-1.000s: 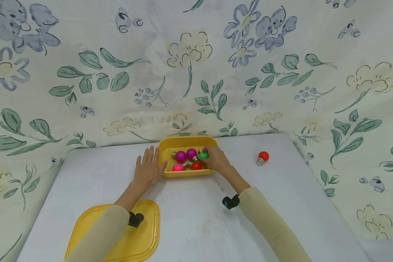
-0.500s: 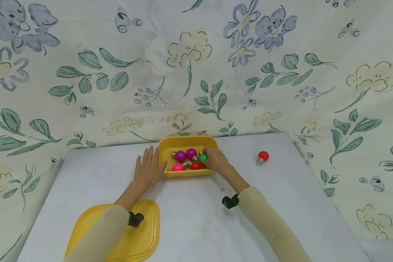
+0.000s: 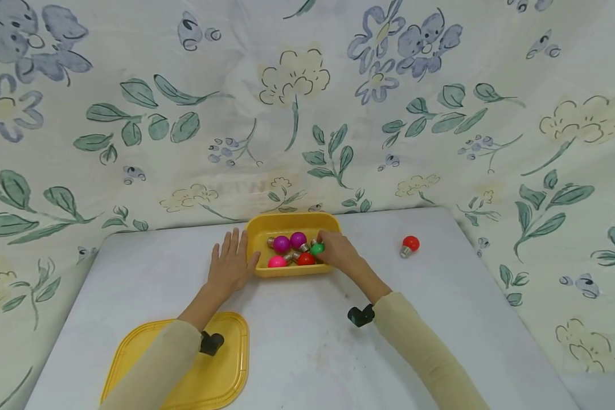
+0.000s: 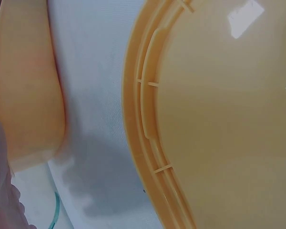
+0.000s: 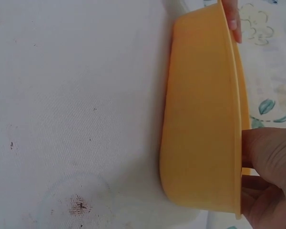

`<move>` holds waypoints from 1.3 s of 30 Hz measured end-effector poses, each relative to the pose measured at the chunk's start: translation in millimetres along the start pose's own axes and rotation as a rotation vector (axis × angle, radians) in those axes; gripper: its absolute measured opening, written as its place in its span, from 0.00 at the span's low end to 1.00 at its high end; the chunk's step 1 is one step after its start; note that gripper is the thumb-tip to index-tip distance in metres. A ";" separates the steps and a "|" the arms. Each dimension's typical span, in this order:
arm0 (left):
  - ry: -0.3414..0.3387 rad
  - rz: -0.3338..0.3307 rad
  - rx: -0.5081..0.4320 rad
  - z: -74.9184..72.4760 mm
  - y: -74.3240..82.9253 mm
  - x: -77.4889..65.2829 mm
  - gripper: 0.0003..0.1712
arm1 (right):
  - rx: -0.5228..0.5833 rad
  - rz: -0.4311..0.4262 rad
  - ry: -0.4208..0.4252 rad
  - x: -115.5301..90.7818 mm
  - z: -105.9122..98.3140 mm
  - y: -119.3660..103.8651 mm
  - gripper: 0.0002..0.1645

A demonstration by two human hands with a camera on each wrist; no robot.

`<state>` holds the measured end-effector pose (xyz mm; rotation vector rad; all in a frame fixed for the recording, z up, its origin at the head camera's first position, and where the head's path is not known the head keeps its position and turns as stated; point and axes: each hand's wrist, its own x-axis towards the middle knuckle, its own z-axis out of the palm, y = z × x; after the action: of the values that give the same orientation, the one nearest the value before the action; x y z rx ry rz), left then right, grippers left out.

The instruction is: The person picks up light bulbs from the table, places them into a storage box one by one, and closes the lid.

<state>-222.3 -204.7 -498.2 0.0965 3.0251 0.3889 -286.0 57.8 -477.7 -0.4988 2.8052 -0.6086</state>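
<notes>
A yellow plastic bin (image 3: 293,272) stands at the back of the table with several small coloured light bulbs inside. My right hand (image 3: 338,250) reaches over its right end, fingers curled down at a green light bulb (image 3: 317,249), which they pinch. The right wrist view shows the hand (image 5: 271,167) over the rim, its fingertips hidden inside. Flat and with spread fingers, my left hand (image 3: 230,265) lies at the bin's left end, thumb at the rim. Two purple bulbs (image 3: 282,244), a pink bulb (image 3: 277,261) and a red bulb (image 3: 306,259) lie left of the green one.
Another red bulb (image 3: 411,244) lies on the white table (image 3: 307,347), right of the bin. A yellow lid (image 3: 230,364) lies flat at the front left, partly under the left forearm. A floral cloth (image 3: 287,142) hangs behind the table.
The green bulb has shifted very slightly toward the front of the bin at my right fingers. My left hand and the other bulbs stay in place.
</notes>
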 end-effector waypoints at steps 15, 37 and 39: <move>0.013 0.008 0.005 0.6 0.9 0.5 0.44 | 0.053 -0.016 0.010 -1.2 -7.2 5.6 0.14; 0.007 -0.002 0.002 -3.2 3.5 -1.2 0.44 | 0.374 -0.051 0.185 -25.6 -35.9 64.2 0.21; 0.006 -0.001 0.004 -3.0 3.4 -1.5 0.44 | 0.393 -0.041 0.192 -29.5 -40.1 73.1 0.21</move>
<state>-220.9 -202.3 -494.3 0.0939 3.0322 0.3833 -290.9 145.7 -469.5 -0.4371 2.7436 -1.2420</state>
